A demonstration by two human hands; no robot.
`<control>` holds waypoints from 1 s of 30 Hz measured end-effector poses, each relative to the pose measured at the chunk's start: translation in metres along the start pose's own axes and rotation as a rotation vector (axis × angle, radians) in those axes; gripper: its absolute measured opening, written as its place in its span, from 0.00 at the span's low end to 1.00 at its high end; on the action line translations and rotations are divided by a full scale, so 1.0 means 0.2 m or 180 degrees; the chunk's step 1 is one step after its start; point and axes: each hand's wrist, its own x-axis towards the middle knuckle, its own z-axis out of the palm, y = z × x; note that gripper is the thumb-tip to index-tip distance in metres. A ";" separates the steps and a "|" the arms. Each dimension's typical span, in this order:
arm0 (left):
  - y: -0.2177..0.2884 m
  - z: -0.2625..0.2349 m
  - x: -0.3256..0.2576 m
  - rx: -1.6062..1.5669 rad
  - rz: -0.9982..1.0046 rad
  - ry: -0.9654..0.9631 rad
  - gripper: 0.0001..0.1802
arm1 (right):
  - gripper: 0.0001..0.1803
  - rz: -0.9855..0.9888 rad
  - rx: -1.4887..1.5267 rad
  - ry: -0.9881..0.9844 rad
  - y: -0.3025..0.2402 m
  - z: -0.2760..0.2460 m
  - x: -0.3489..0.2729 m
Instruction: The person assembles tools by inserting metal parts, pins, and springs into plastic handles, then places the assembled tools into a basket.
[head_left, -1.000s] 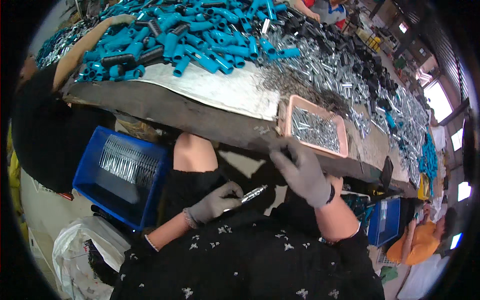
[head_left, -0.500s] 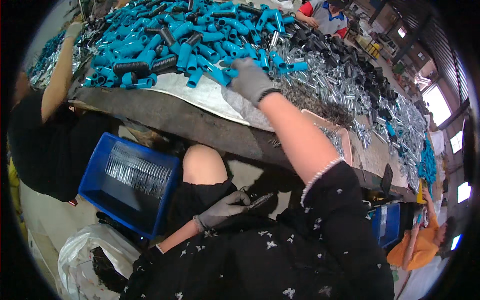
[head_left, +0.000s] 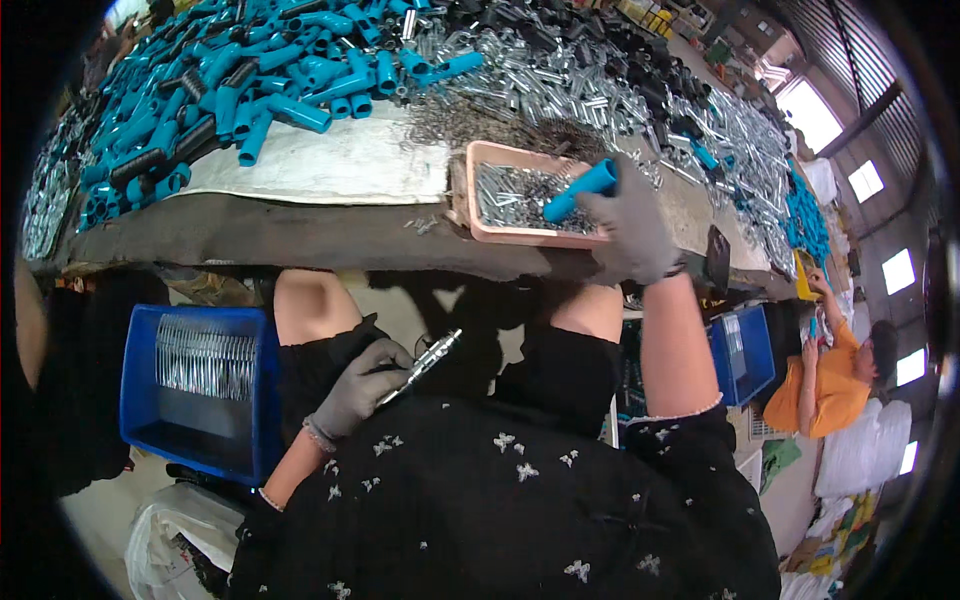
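Note:
My gloved right hand [head_left: 636, 228] is closed around a teal plastic tube-like handle [head_left: 582, 190]. The handle slants over the right end of a pink tray [head_left: 545, 238], which holds small metal pins or screws. Low in front of my body, my gloved left hand [head_left: 365, 388] grips a slim silver metal tool part [head_left: 424, 362] that points up and to the right. Its lower end is hidden by the fingers. At the upper left lies a heap of teal handles [head_left: 300, 112], some with black ribbed sections.
Shiny metal parts [head_left: 560, 85] and black pieces cover the bench's far side. White cloth [head_left: 340, 165] lies near the bench edge [head_left: 300, 232]. A blue bin [head_left: 262, 400] with rows of metal pieces stands at left. A person in orange [head_left: 830, 385] works at right.
My right hand has left the heap with a teal handle and moved right, over the pink tray. My left hand still holds the silver part. The whole view has swung to the right.

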 end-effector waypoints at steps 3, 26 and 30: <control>0.16 0.01 0.06 -0.1028 -0.0977 0.0229 0.06 | 0.27 -0.0150 0.0644 0.0298 0.13 0.12 -0.02; 0.34 -0.01 0.06 -0.2280 -0.2042 0.1172 0.05 | 0.10 0.1370 0.2523 -0.1101 0.08 0.29 -0.61; 0.33 -0.03 0.08 -0.2172 -0.2193 0.0643 0.05 | 0.10 0.1122 0.2671 -0.1279 0.06 0.35 -0.55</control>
